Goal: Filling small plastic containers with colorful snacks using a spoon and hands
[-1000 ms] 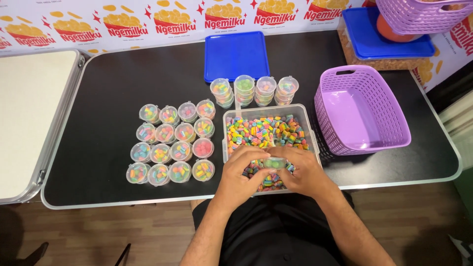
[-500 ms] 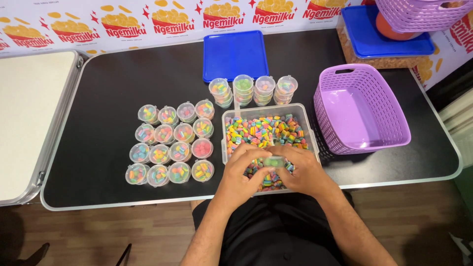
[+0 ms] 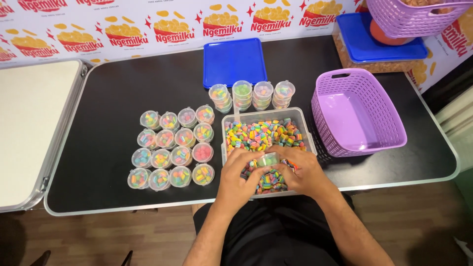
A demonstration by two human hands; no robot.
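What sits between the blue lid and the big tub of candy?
In the head view, four stacks of small candy cups stand between the blue lid and the candy tub.

Both forearms reach forward and angle inward. The left hand (image 3: 240, 176) and right hand (image 3: 301, 171) sit close together, palms down, fingers (image 3: 256, 156) curled toward each other, nearly meeting.

Lighting: bright, even, from overhead | Glare: soft sheen on glossy black rectangular tabletop (image 3: 123, 83) | Shadows: faint, short beside purple perforated plastic basket (image 3: 357, 111) | Focus: sharp centre | Distortion: mild wide-angle bending at edges
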